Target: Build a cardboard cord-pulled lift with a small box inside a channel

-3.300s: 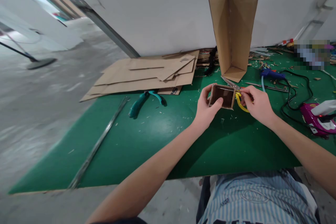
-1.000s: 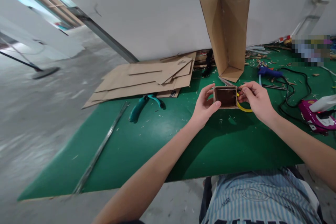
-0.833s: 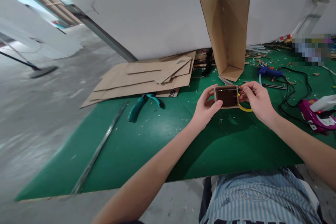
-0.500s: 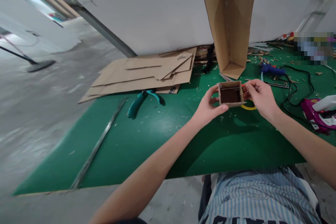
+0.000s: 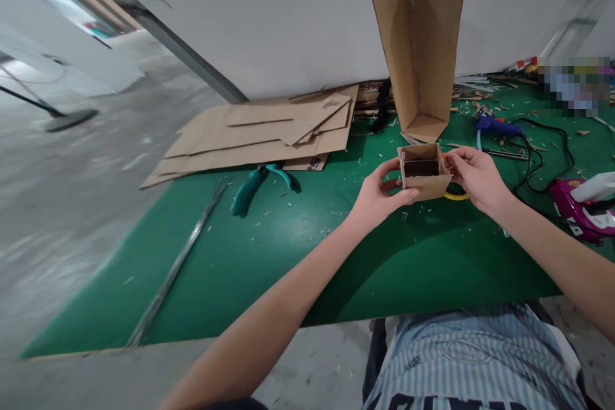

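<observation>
I have the left hand [image 5: 382, 197] clamped on a small cardboard box [image 5: 427, 189], thumb against its near wall, fingers along its left side. The box is up over the green table [image 5: 288, 262], its open top facing me, in front of a tall folded cardboard piece [image 5: 435, 38]. The right hand [image 5: 478, 178] sits at the box's right wall; I can't tell whether its fingertips pinch anything. A yellow handle [image 5: 455, 196] shows between them, and a blue glue gun [image 5: 497, 126] lies beyond.
</observation>
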Tool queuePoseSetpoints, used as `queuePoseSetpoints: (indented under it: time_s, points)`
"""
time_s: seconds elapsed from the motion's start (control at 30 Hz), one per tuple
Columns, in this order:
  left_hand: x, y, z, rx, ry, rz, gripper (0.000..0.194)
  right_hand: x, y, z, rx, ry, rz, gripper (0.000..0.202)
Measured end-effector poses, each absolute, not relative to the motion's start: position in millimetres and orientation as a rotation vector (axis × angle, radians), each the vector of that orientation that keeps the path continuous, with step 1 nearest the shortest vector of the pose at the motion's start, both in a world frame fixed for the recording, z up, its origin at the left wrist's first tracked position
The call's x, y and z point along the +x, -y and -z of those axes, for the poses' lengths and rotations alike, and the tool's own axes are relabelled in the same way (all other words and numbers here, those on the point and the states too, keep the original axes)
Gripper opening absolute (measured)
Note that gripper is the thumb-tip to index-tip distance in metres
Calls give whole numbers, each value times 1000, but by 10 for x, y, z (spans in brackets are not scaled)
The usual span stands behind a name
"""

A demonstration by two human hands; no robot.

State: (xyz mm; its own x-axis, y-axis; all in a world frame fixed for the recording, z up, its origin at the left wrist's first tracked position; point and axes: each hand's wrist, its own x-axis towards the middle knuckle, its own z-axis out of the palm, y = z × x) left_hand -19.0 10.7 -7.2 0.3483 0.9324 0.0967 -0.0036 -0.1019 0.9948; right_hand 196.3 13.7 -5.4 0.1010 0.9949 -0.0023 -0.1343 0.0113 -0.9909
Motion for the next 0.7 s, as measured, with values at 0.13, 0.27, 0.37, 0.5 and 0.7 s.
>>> queuePoseSetpoints:
  time_s: [0.13, 0.27, 0.37, 0.5, 0.7]
  points:
    - [-204, -127, 104, 1454, -938, -1018, 80, 1953, -135, 41, -1153, 1011, -1217, 17]
    - [-204, -134, 121, 1489, -955, -1023, 80, 1941, -141, 45, -1173, 997, -1207, 18]
    - [-203, -137, 127, 1525, -939, -1039, 79, 1948, -150, 69, -1159, 1017, -1199, 18]
    - [-207, -152, 142, 1470, -909, -1055, 79, 1966, -152, 88, -1123, 1076, -1187, 20]
    - [-210, -141, 115, 1398, -911, -1037, 80, 1966, -136, 51, -1123, 1047, -1215, 16]
